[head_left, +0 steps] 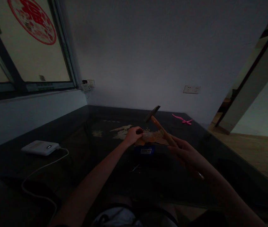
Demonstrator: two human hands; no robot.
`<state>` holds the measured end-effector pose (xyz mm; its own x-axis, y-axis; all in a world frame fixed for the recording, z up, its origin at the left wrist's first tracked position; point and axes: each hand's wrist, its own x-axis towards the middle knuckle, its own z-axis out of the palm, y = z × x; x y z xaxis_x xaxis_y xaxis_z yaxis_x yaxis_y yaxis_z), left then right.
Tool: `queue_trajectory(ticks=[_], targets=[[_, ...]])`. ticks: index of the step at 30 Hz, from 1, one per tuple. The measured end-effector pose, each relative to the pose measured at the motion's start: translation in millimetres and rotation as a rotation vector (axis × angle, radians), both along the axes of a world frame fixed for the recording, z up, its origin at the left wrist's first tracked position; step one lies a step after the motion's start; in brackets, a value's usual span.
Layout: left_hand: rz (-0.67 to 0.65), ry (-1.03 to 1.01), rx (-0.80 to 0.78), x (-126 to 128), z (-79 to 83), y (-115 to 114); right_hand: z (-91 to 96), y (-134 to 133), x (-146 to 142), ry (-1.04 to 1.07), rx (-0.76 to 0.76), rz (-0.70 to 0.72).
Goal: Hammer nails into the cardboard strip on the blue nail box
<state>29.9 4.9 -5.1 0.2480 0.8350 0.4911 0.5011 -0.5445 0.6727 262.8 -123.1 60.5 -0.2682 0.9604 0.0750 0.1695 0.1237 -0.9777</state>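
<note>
My right hand (183, 151) is wrapped around the wooden handle of a hammer (158, 124), whose dark metal head is raised above the table. At the left end of an orange-brown, irregular flat piece (154, 136), my left hand (133, 135) has its fingers pinched together. A small dark spot shows at those fingertips, too dim to name. Just in front of the piece is a blue box (145, 150) with a white label. A few thin, shiny, nail-like bits (135, 168) lie nearer to me on the dark table (115, 176).
A white power bank (40, 147) with a white cable (46, 164) lies at the left. Pink ribbon-like strips (183, 120) rest at the far right of the table. Behind stands a wall (134, 63) with sockets (192, 89); a window (29, 60) is at the left.
</note>
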Motion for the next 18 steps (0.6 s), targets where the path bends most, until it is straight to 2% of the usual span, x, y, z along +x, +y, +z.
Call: queue_trajectory(ticks=[4, 8, 13, 18], targets=[[0.026, 0.028, -0.001, -1, -2.2, 1, 21.6, -2, 3, -0.131, -0.062, 0.072], [0.044, 0.059, 0.004, -2, -0.7, -1, 33.3, -5, 1, -0.171, -0.08, 0.15], [0.047, 0.068, -0.004, -1, 0.2, -3, 36.6, -3, 4, -0.25, -0.086, 0.137], [0.047, 0.045, -0.024, -2, -0.6, -3, 32.1, -2, 6, -0.252, -0.064, 0.123]])
